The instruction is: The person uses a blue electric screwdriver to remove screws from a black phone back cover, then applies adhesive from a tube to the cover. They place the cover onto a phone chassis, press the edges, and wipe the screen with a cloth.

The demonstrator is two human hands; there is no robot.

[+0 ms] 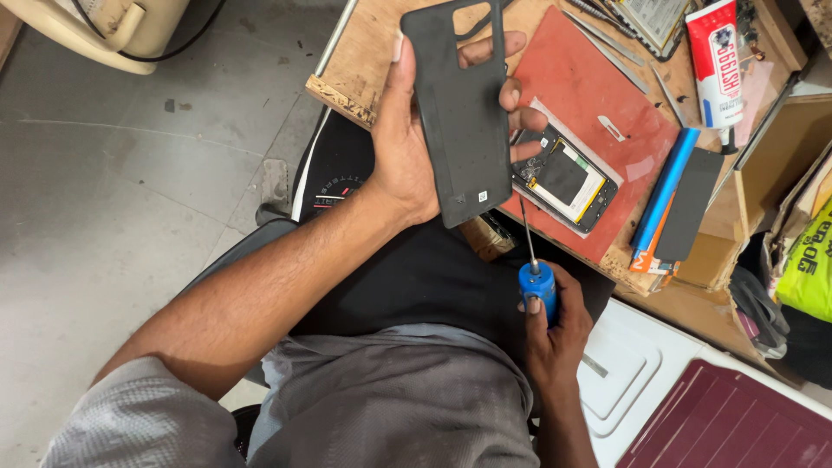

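Grey concrete floor is showing beside a cluttered wooden tabletop [364, 52]; nearest, the right hand [555, 334] is gripping a blue screwdriver [537, 286], while the left hand [407, 147] beyond is clasping a dark phone back cover [459, 113] above an opened phone [568, 178] on the red mat [589, 78]

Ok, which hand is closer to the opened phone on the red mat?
Left. The left hand, holding the dark back cover, has fingertips just above the opened phone. The right hand grips the blue screwdriver below it.
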